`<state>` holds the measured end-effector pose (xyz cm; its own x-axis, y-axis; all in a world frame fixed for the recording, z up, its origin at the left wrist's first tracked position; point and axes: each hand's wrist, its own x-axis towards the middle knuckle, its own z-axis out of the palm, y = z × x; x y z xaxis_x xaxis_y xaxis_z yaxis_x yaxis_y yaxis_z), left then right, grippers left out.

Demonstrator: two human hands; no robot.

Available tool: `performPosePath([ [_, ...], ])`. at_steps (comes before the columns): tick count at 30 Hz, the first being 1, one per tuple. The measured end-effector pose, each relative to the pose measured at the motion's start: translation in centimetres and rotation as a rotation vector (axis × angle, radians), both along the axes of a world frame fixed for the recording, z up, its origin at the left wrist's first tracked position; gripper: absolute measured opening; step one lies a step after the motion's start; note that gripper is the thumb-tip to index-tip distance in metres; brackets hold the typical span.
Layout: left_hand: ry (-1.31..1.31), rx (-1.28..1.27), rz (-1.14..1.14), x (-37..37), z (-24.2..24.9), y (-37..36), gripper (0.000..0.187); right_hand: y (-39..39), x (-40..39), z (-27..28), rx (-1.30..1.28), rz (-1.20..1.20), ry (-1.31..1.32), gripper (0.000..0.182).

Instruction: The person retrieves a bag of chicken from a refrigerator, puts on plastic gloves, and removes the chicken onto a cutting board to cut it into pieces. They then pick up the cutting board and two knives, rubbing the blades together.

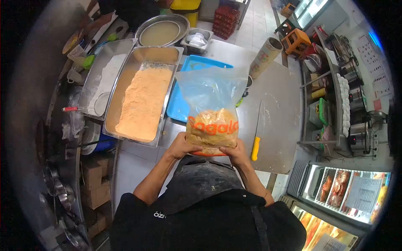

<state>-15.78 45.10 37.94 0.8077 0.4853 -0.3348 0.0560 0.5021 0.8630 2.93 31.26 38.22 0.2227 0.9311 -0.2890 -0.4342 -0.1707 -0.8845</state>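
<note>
Both hands grip the bottom of a clear plastic bag (211,113) printed with orange lettering and part-filled with pale orange crumbs — the left hand (181,146) curls around its lower left corner, the right hand (237,153) around its lower right, fingers closed on the plastic. The bag stands upright just above the near edge of the steel counter (276,83), its empty upper part rising loosely in front of a blue tray (180,106). To the left of the bag lies a long metal pan (142,98) holding a bed of orange breadcrumbs, and beside that another metal pan (106,75) with white flour and a small strainer with a red handle (83,108). To the right, a knife with a yellow handle (256,142) rests on a grey cutting board (278,125), near the right hand but not touching it. Further back sit a round metal basin (162,30) of pale liquid and a cardboard tube (266,52) lying on the counter.
</note>
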Motion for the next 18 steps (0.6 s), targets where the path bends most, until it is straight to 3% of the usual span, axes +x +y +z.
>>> performPosePath([
  [10, -0.394, -0.318, 0.115, 2.4, -4.3, -0.3, 0.049, 1.1, -0.4, -2.2, 0.116, -0.205, 0.125, 0.040],
  [12, -0.346, -0.262, 0.122, 2.8, -5.8, 0.4, 0.048, 1.5, 1.9, -4.3, -0.018, -0.036, 0.103, 0.065],
  [13, -0.173, -0.160, 0.071, 2.6, -5.9, 0.9, 0.048, 1.4, 2.7, -5.2, -0.007, -0.031, 0.089, 0.065],
  [14, -0.003, -0.050, 0.020, 2.7, -6.0, 1.8, 0.049, 1.6, 3.7, -5.8, -0.115, 0.022, -0.085, 0.060],
  [15, -0.008, 0.082, 0.029, 2.7, -5.9, 2.1, 0.050, 2.6, 4.4, -5.2, -0.220, 0.072, -0.262, 0.054],
  [16, -0.025, 0.101, 0.035, 2.5, -5.8, 2.9, 0.050, 3.6, 4.7, -4.9, -0.200, 0.072, -0.280, 0.054],
  [18, -0.114, 0.129, -0.015, 1.0, -2.5, 3.3, 0.051, 4.9, 3.1, -2.9, 0.226, -0.072, -0.167, 0.063],
])
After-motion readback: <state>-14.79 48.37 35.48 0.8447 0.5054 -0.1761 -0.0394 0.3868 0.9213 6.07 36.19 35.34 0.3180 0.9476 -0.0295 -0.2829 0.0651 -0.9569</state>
